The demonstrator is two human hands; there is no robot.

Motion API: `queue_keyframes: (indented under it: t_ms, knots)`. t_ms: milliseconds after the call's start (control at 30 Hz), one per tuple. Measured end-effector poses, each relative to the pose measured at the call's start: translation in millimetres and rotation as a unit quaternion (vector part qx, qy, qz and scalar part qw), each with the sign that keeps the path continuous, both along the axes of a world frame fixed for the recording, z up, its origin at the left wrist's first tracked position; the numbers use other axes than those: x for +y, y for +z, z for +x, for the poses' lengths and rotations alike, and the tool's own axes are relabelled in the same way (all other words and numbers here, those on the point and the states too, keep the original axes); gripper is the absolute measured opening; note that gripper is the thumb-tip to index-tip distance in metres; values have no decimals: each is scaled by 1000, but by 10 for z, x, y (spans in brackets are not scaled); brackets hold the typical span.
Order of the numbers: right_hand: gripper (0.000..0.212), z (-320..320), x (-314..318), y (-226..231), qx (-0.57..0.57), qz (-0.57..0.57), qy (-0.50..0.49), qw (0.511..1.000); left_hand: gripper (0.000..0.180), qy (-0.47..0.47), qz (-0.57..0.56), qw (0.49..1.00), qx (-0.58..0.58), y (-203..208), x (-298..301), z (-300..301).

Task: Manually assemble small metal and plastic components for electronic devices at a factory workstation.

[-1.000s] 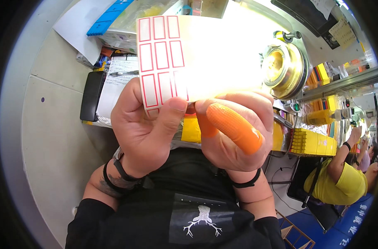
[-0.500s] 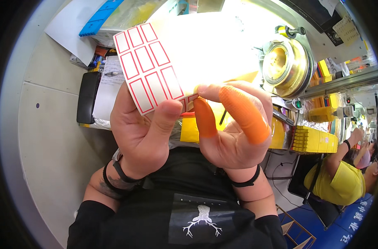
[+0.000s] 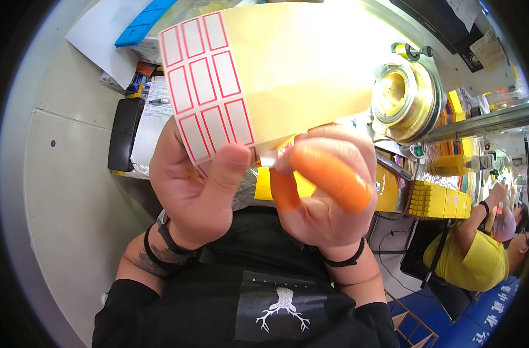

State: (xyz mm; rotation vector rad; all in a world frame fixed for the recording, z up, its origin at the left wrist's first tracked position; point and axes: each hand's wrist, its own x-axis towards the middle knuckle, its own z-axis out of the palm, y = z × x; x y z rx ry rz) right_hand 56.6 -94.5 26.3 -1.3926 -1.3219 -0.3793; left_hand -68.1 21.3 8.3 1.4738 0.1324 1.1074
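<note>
My left hand [image 3: 192,194] is closed on a sheet of sticker labels [image 3: 299,75], with the thumb over its lower left corner. Rows of white, red-framed labels fill the sheet's left part; the rest is bare yellowish backing. My right hand [image 3: 331,217] wears orange finger cots [image 3: 331,178] on thumb and index finger. Its fingertips pinch a small white label [image 3: 268,160] at the sheet's lower edge. Whether that label still touches the sheet is hard to tell.
A round brass-coloured metal fixture [image 3: 398,98] stands on the bench at right under bright light. Below it is a yellow bin block [image 3: 441,199]. Papers [image 3: 151,130] and a black case [image 3: 124,134] lie at left. A person in a yellow shirt [image 3: 470,255] sits at far right.
The sheet has tilted, showing more of its bare backing. My right fingers have drawn slightly down and left from its edge, and a small white label now shows between them.
</note>
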Motion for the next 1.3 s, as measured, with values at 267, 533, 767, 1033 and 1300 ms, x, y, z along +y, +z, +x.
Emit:
queue_keyframes:
  t_ms: [267, 533, 767, 1033, 1300]
  knots:
    - [19, -61, -653, 73, 106, -73, 120, 984, 35, 252, 84, 952, -152, 109, 852, -237]
    - [26, 19, -760, -236, 138, -33, -11, 990, 23, 513, 180, 836, 70, 148, 2294, -299]
    - [31, 109, -1034, -439, 152, -63, -60, 985, 21, 586, 236, 751, 190, 14, 2590, -356]
    - [31, 215, -1263, -550, 210, -34, -67, 975, 23, 535, 275, 741, 299, 59, 2506, -373]
    - [34, 177, -1690, -560, 290, -38, -115, 949, 42, 473, 368, 644, 476, 97, 2475, -357]
